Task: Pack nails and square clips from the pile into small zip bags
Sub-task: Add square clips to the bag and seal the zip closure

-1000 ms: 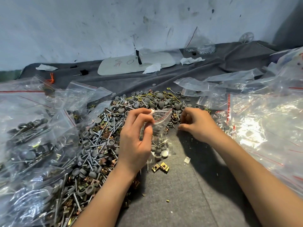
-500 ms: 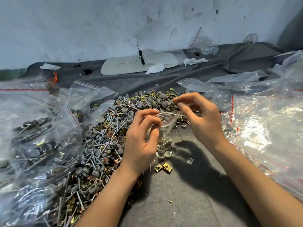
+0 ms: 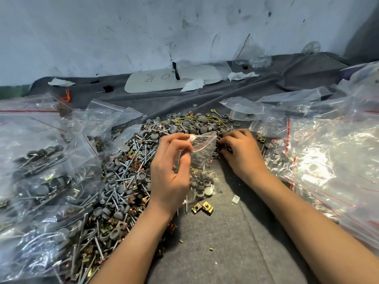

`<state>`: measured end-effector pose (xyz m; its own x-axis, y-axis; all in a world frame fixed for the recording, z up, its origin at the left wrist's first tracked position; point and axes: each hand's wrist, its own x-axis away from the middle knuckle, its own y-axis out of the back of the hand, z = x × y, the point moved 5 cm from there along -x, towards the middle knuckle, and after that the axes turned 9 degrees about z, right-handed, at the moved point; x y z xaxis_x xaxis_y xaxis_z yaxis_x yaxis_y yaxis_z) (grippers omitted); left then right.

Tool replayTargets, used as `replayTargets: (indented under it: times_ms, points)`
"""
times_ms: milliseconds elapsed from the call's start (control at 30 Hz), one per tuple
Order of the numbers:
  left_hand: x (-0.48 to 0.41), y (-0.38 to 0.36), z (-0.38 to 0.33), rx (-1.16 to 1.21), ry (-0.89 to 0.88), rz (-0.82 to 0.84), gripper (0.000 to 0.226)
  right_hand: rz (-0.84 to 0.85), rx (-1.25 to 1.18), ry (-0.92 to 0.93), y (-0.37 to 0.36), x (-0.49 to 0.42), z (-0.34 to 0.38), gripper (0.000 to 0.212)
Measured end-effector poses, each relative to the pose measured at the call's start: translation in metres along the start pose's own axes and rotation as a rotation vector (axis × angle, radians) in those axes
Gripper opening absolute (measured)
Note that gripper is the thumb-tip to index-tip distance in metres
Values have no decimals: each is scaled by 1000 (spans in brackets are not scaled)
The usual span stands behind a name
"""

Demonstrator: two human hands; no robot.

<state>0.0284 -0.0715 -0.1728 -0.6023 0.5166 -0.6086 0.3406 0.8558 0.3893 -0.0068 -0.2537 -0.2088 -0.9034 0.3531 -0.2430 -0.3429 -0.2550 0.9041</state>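
Observation:
A big pile of nails, grey caps and brass square clips (image 3: 131,171) covers the grey cloth at centre left. My left hand (image 3: 170,171) pinches the mouth of a small clear zip bag (image 3: 203,152) with a red seal line; grey caps and nails sit in its bottom. My right hand (image 3: 240,150) lies just right of the bag on the pile's far edge, fingers curled down among the pieces; what they hold is hidden. Two loose square clips (image 3: 203,208) lie below the bag.
Filled zip bags (image 3: 41,171) are heaped on the left. Empty clear bags (image 3: 328,160) are stacked on the right. A white board (image 3: 172,78), paper scraps and another bag stand at the back by the wall. Grey cloth (image 3: 225,253) spreads in front.
My right hand was raised over the bag's mouth half a second ago and has dropped back to the pile's right edge. My left hand keeps holding the bag in place.

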Motion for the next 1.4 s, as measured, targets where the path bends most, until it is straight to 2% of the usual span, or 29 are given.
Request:
replayTargets:
  times_ms: [133,300,467,867,1033,1167,1400]
  points:
    - [0,0,1,5,5,-4,12,-32,12,-28,5,2,-2,19]
    - [1,0,3,6,8,3,12,17,95,-73,3,1,-2,33]
    - [1,0,4,10,7,1,12,22,115,-82,5,0,-4,24]
    - [2,-1,3,27,25,10,12,24,-21,6,3,-3,-9,17]
    - [1,-2,3,25,32,15,12,27,-79,-29,2,-5,-11,14]
    - [1,-2,3,20,31,12,12,102,-78,-29,-2,-5,-10,23]
    - [1,-1,2,14,23,9,13,81,-172,-45,0,-5,-10,14]
